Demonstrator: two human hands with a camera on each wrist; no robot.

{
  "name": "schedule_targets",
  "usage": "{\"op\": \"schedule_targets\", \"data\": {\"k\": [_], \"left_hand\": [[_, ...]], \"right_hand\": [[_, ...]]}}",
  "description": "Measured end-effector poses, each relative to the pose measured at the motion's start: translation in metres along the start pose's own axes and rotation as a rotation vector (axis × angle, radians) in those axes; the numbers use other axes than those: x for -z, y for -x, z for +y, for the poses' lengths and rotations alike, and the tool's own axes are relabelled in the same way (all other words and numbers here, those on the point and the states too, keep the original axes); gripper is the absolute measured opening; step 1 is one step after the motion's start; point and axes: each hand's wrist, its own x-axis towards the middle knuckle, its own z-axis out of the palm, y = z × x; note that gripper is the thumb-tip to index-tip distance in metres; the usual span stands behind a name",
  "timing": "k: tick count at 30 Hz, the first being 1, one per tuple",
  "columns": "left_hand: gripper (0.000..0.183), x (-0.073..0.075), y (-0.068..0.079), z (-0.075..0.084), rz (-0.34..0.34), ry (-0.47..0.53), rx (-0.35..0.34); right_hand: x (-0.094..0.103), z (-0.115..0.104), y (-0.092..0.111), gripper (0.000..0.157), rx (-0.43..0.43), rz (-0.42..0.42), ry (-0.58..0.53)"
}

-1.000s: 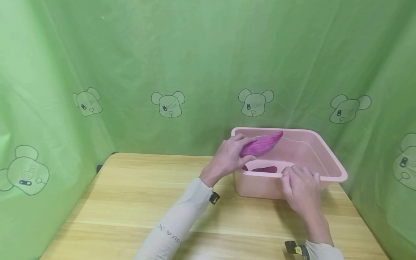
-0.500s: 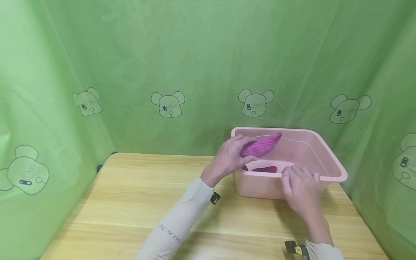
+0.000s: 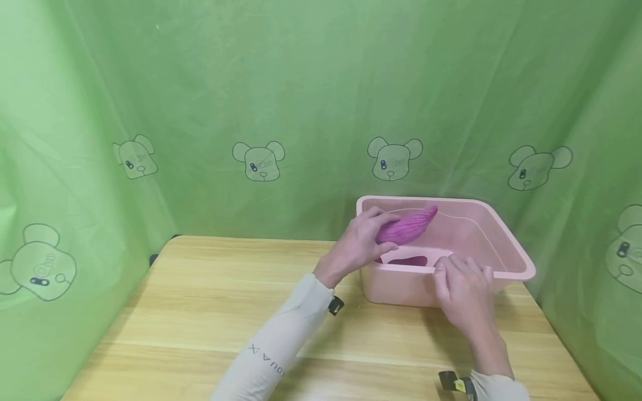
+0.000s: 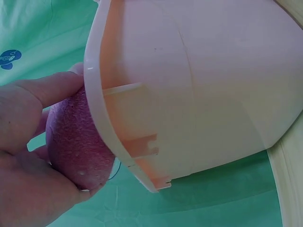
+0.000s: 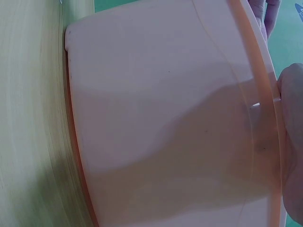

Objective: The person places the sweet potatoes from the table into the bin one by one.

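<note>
My left hand (image 3: 353, 242) holds a purple sweet potato (image 3: 410, 227) over the left part of a pink plastic bin (image 3: 398, 289). The potato's pointed end tilts up to the right. In the left wrist view, fingers and thumb wrap its rough, rounded end (image 4: 78, 142) outside the rim line. My right hand (image 3: 466, 289) grips the bin's front rim with curled fingers; the right wrist view shows part of that hand (image 5: 292, 142) at the rim. Inside the bin lies a dark red, elongated object (image 3: 413, 260), partly hidden by the front wall. A second reddish bit shows beside it.
The bin stands on the right side of a wooden table (image 3: 225, 312), near its back edge. Green curtains (image 3: 311, 83) with bear-head prints hang behind and on both sides.
The left hand has shifted slightly right with the sweet potato, whose tip sits a little lower than a second ago. The right hand and bin have stayed in place.
</note>
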Motion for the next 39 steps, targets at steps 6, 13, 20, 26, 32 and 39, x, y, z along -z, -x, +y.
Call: {"op": "schedule_targets", "data": {"k": [6,13,20,26,32,39], "left_hand": [[0.058,-0.003,-0.002,0.001,0.014,0.023,0.005],[0.052,-0.006,-0.004,0.004,0.028,-0.013,0.011],[0.046,-0.011,-0.005,0.005,0.027,0.016,0.026],[0.047,-0.014,-0.005,0.008,0.022,0.026,0.025],[0.047,-0.015,-0.006,0.01,0.013,0.043,0.031],[0.049,-0.019,-0.008,0.011,-0.028,0.011,0.052]], "right_hand": [[0.001,0.0,0.0,0.024,-0.003,-0.009,0.003],[0.002,0.001,-0.001,0.024,-0.002,-0.006,0.003],[0.003,-0.001,-0.001,0.025,-0.024,-0.038,0.004],[0.004,-0.001,-0.001,0.025,-0.028,-0.044,0.004],[0.005,-0.002,-0.001,0.025,-0.02,-0.037,0.003],[0.004,-0.001,0.0,0.025,-0.001,-0.015,0.006]]}}
